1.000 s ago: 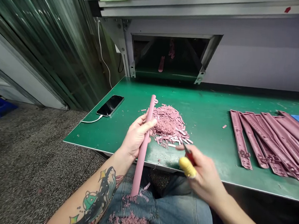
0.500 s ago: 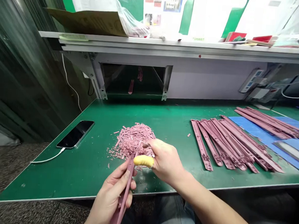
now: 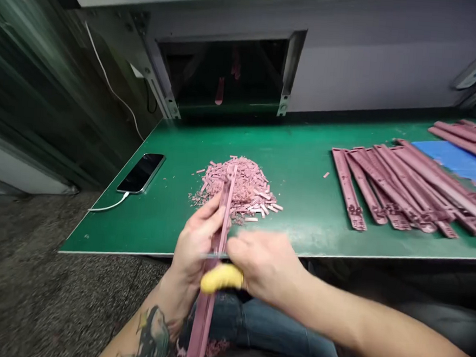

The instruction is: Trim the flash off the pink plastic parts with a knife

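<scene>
My left hand (image 3: 196,240) is wrapped around a long, narrow pink plastic strip (image 3: 201,328) with raised edges. The strip slants from over my lap up to the table, its far end above a heap of pink shavings (image 3: 248,182). My right hand (image 3: 267,262), smeared by motion, is closed on what looks like a thin blade (image 3: 212,255) lying across the strip. A yellow finger cot (image 3: 223,278) covers one digit of that hand, close against the strip. Part of the blade is hidden in my fingers.
To the right lies a pile of similar pink strips (image 3: 400,190), with more strips (image 3: 469,137) by a blue sheet (image 3: 459,161). A phone (image 3: 141,173) on a white cable lies at the left of the green table (image 3: 301,150). A metal-framed opening (image 3: 290,73) stands behind.
My right hand has moved down along the strip, toward my body. My left hand appears higher on the strip. The view has tilted downward, so the shelf top is out of sight.
</scene>
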Demonstrator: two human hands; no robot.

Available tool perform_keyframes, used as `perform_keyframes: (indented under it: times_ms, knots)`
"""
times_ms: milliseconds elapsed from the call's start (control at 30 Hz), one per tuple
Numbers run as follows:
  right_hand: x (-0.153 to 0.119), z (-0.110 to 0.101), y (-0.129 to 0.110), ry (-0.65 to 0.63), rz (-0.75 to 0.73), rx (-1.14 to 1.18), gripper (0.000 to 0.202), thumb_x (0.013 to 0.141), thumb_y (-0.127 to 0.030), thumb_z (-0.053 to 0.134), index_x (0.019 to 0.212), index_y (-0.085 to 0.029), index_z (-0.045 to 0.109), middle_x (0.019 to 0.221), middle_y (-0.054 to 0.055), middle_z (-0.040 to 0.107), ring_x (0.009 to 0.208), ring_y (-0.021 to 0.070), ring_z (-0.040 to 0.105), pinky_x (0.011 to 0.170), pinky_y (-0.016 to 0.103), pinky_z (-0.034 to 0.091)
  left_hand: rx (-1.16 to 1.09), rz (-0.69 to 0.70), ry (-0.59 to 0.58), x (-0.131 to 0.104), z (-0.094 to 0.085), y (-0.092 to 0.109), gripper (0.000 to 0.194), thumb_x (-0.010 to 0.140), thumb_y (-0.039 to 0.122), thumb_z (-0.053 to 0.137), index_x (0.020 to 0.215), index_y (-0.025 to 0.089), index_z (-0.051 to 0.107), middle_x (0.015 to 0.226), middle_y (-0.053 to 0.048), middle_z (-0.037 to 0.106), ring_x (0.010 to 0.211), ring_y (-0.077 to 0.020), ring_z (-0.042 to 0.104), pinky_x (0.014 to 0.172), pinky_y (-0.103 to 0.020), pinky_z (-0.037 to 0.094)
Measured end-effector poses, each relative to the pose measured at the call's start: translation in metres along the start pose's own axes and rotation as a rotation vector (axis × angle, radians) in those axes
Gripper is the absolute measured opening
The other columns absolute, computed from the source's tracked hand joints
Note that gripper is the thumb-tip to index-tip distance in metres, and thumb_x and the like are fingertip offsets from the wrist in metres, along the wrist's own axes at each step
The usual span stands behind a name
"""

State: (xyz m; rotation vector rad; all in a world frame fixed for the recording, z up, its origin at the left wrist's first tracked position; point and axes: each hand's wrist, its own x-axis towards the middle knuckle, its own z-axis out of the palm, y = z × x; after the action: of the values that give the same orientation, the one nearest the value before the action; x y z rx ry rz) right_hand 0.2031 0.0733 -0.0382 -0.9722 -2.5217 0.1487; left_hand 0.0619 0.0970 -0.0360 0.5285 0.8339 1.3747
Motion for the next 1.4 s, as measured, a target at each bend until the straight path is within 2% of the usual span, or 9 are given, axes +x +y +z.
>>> perform_keyframes:
  times_ms: [100,200,300,467,567,833,1067,1267,1400]
  knots:
    - [-0.043,0.033,-0.041,-0.136,-0.205,0.098,0.034,0.087,-0.041,0.058,0.062,-0.02,0.052,0.053,-0.001,0.055,0.044,0.0138,0.042,0.044,0.029,0.011,-0.059,0.108,0.045,0.026,0.001,0.016,0.026,0.085,0.009,0.058,0.105,0.02,0.07,0.079,0.001,0.065,0.065,-0.0047,0.06,0.059,-0.012,0.049]
    - [-0.061,0.044,-0.042,-0.13,-0.284,0.281,0.056,0.098,-0.048,0.038,0.051,-0.019,0.047,0.043,-0.003,0.048,0.037,0.0108,0.038,0.039,0.027,0.015,-0.103,0.145,0.064,0.037,0.0,0.026,0.028,0.088,0.007,0.049,0.104,0.019,0.069,0.08,0.001,0.062,0.065,-0.0038,0.059,0.059,-0.012,0.05]
    - [-0.035,0.022,-0.003,0.023,0.013,0.376,0.061,0.087,-0.072,0.034,0.077,-0.019,0.063,0.065,0.002,0.063,0.057,0.0147,0.056,0.05,0.025,0.035,-0.103,0.055,0.05,0.021,0.002,0.022,0.027,0.088,0.009,0.052,0.11,0.019,0.065,0.085,0.0,0.06,0.058,-0.0037,0.057,0.043,-0.011,0.046]
    - [0.02,-0.027,0.043,0.28,0.248,0.271,0.056,0.08,-0.071,0.052,0.098,-0.019,0.064,0.085,0.007,0.068,0.078,0.0198,0.062,0.068,0.027,0.044,-0.081,-0.141,0.027,-0.028,0.0,-0.005,0.028,0.088,0.02,0.058,0.116,0.023,0.061,0.073,0.001,0.061,0.038,-0.0023,0.047,0.029,-0.01,0.036]
    - [0.025,-0.033,0.041,0.302,0.271,0.169,0.056,0.078,-0.072,0.053,0.097,-0.02,0.065,0.081,0.006,0.067,0.076,0.0197,0.062,0.065,0.026,0.043,-0.086,-0.224,-0.032,-0.045,-0.007,-0.016,0.039,0.087,0.029,0.06,0.126,0.028,0.055,0.056,0.004,0.055,0.029,-0.0018,0.04,0.029,-0.009,0.033]
    - [0.008,-0.04,0.024,0.262,0.276,0.021,0.06,0.08,-0.076,0.045,0.087,-0.019,0.061,0.076,0.005,0.064,0.067,0.0176,0.057,0.055,0.025,0.031,-0.061,-0.242,-0.071,-0.069,-0.002,-0.015,0.046,0.08,0.035,0.07,0.124,0.032,0.058,0.051,0.004,0.055,0.028,-0.0032,0.044,0.03,-0.009,0.03]
    - [-0.006,-0.041,0.012,0.17,0.086,-0.07,0.056,0.094,-0.061,0.035,0.06,-0.019,0.049,0.057,-0.001,0.056,0.049,0.0109,0.044,0.049,0.028,0.014,-0.016,-0.216,-0.068,-0.08,-0.001,-0.014,0.046,0.079,0.035,0.071,0.123,0.03,0.059,0.049,0.004,0.056,0.027,-0.004,0.045,0.029,-0.009,0.032]
    - [-0.007,-0.047,0.012,0.339,0.218,0.11,0.055,0.086,-0.07,0.042,0.076,-0.018,0.057,0.07,0.004,0.061,0.063,0.0155,0.054,0.055,0.026,0.03,-0.055,-0.221,-0.146,-0.084,-0.004,-0.016,0.041,0.081,0.033,0.069,0.121,0.034,0.061,0.051,0.003,0.059,0.029,-0.0053,0.049,0.029,-0.009,0.032]
    - [-0.005,-0.047,0.011,0.299,0.286,0.081,0.058,0.082,-0.074,0.043,0.078,-0.018,0.056,0.076,0.005,0.061,0.067,0.018,0.056,0.056,0.027,0.031,-0.049,-0.214,-0.124,-0.086,-0.004,-0.017,0.031,0.08,0.034,0.07,0.111,0.034,0.066,0.051,0.003,0.059,0.029,-0.0059,0.05,0.029,-0.01,0.033]
